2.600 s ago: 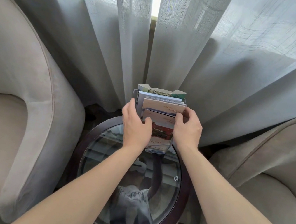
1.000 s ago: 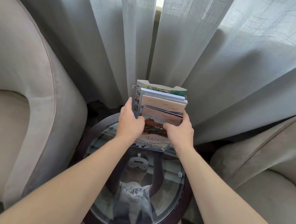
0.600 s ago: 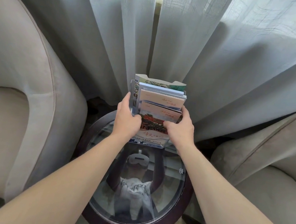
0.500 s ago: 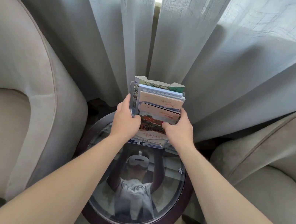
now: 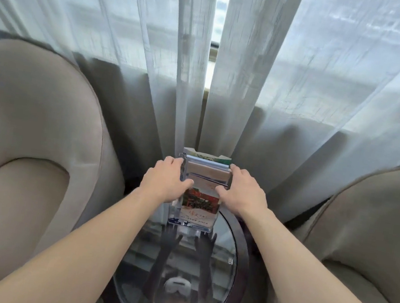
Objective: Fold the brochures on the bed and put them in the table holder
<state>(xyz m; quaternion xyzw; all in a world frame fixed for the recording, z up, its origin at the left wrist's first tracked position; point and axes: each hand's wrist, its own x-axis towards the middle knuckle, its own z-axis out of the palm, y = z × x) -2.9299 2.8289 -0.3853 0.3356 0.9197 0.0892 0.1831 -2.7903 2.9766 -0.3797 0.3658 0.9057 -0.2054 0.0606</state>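
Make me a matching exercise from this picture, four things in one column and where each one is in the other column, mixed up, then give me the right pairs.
Column one:
1. left hand
2. right hand
3. brochure holder
4. curtains

Column two:
A. standing on the far edge of the round glass table
B. hanging behind the holder
C. on the holder's right side
D. on the holder's left side

Pairs: 1-D, 2-C, 3-A, 4-B

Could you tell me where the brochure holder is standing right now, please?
The brochure holder stands at the far edge of the round glass table, centre of the head view, between the left hand and right hand.
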